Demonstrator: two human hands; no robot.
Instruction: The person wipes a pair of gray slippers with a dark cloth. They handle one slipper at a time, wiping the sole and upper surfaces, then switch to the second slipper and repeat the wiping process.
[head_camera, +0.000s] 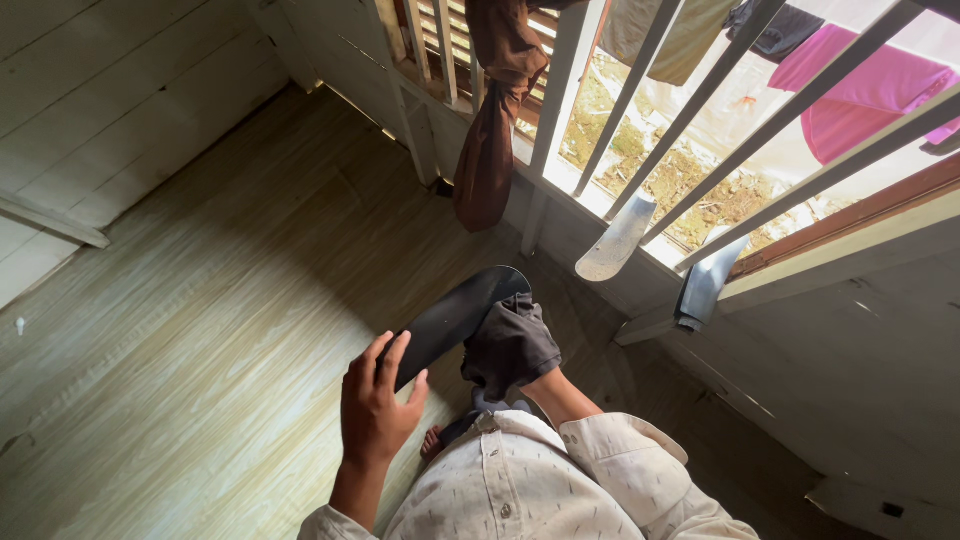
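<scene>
My left hand grips the near end of a long, flat, dark curved blade that points away toward the railing. My right hand is wrapped in a dark cloth, which presses against the right side of the blade near its tip; only the wrist shows below the cloth. I wear a pale speckled button shirt. A bare foot shows just under the hands.
A wooden plank floor spreads to the left. White railing bars stand ahead, with a brown cloth knotted on one and two more blades wedged between bars. Laundry hangs outside.
</scene>
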